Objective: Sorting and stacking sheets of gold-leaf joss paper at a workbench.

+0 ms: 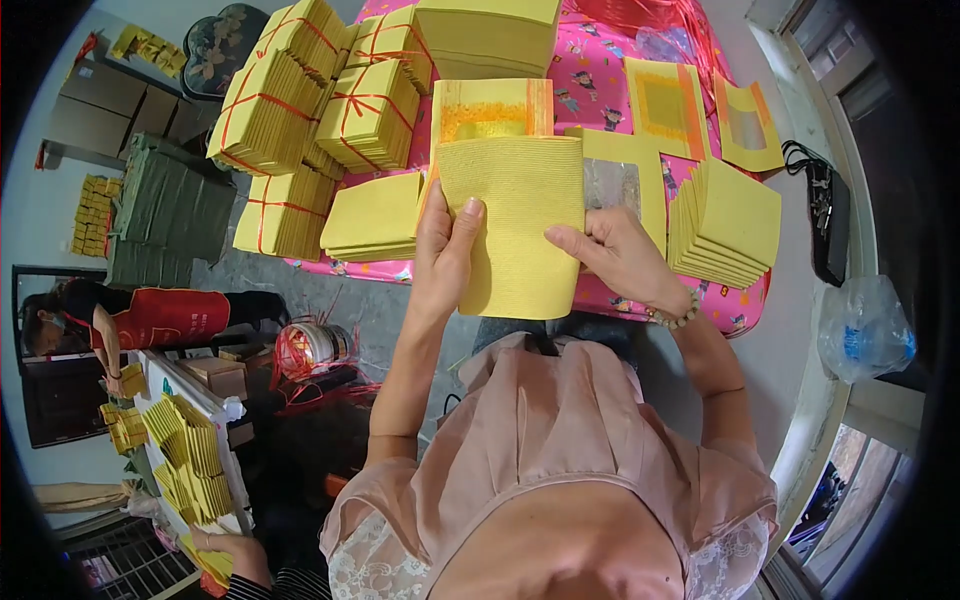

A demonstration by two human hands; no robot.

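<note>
In front of me I hold a ribbed yellow paper sheet (515, 225) upright; whether it is one layer or several I cannot tell. My left hand (448, 240) grips its left edge, thumb on the front and fingers behind. My right hand (625, 255) pinches its right edge between thumb and curled fingers. Just beyond the sheet lies a yellow paper piece with an orange-speckled panel (495, 105). A fanned stack of yellow paper (735, 220) lies right of my right hand, and a flat yellow stack (372, 215) lies left of my left hand.
Yellow bundles (268, 105) tied with red string are piled on the pink patterned tablecloth (600, 75). Orange-edged pieces (668, 108) lie at the far right. A black pouch (828, 215) with keys and a plastic bag (868, 325) are beside the window. People work at a side table at left.
</note>
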